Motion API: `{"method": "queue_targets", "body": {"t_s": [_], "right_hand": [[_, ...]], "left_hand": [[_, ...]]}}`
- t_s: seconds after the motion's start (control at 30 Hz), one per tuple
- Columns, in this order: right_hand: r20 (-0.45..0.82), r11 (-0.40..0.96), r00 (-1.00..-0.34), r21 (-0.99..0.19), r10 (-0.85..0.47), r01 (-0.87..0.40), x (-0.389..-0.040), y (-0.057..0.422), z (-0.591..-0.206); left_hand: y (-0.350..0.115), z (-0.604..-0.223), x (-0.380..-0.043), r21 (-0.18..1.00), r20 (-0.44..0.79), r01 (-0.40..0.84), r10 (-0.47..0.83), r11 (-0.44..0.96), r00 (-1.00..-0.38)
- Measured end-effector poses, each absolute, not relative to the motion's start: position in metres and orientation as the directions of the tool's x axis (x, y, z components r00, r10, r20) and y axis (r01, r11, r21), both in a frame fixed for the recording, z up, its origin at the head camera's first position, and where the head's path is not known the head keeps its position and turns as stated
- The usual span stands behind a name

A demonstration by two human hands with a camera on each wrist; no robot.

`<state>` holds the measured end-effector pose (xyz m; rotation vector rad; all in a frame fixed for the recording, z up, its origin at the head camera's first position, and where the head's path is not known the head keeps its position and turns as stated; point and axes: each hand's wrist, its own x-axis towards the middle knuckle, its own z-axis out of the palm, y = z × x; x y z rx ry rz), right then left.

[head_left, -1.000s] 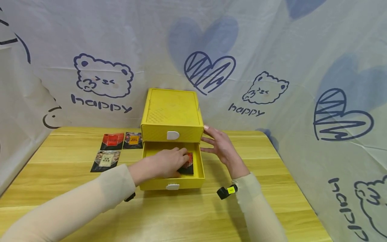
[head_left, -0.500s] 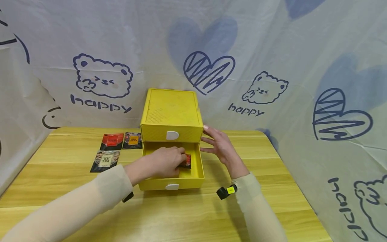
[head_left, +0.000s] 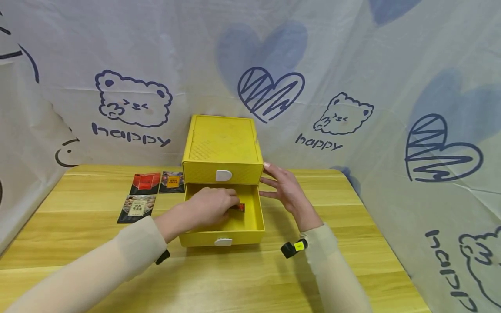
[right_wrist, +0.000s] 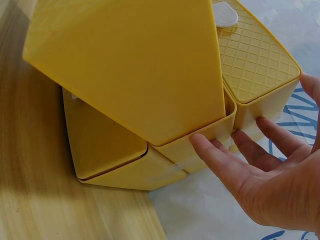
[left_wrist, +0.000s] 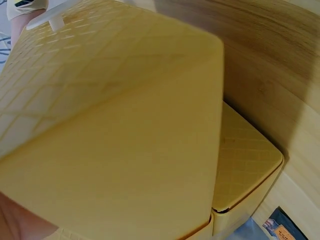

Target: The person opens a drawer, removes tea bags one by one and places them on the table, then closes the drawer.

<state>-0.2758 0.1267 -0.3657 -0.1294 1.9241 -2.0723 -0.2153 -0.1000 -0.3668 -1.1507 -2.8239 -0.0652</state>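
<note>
My left hand (head_left: pixel 211 206) reaches down into the pulled-out middle drawer (head_left: pixel 252 221) of a yellow drawer cabinet (head_left: pixel 223 137). Its curled fingers pinch a red and black packet (head_left: pixel 241 207), of which only a small end shows. Against the cabinet's right side rests my right hand (head_left: pixel 287 189), fingers spread and fairly straight. In the right wrist view, fingertips of that hand (right_wrist: pixel 270 185) touch the cabinet wall beside the drawer. The left wrist view is mostly filled by the drawer's outer side (left_wrist: pixel 125 165), so the packet is hidden there.
Left of the cabinet, a red packet (head_left: pixel 145 183), a dark packet with an orange label (head_left: pixel 171 181) and one with a pale label (head_left: pixel 136 208) lie on the wooden table (head_left: pixel 70 226). A printed cloth (head_left: pixel 203 52) hangs behind. White handles (head_left: pixel 223 175) mark the drawers.
My left hand has drawn slightly left and back inside the drawer, and the packet in its fingers has moved with it, showing less of its face. The right hand has stayed put.
</note>
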Motion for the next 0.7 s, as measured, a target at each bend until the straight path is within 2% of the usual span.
{"method": "queue_targets", "body": {"t_s": [0.47, 0.7], "right_hand": [[-0.146, -0.047, -0.948, -0.985, -0.282, 0.166, -0.275, 0.126, -0.365], [-0.146, -0.047, -0.948, -0.985, -0.283, 0.166, -0.275, 0.126, -0.365]], "left_hand": [[-0.115, -0.367, -0.205, 0.047, 0.193, 0.681, 0.662, 0.731, -0.724], [-0.124, -0.363, -0.198, 0.109, 0.251, 0.66, 0.622, 0.743, -0.742]]}}
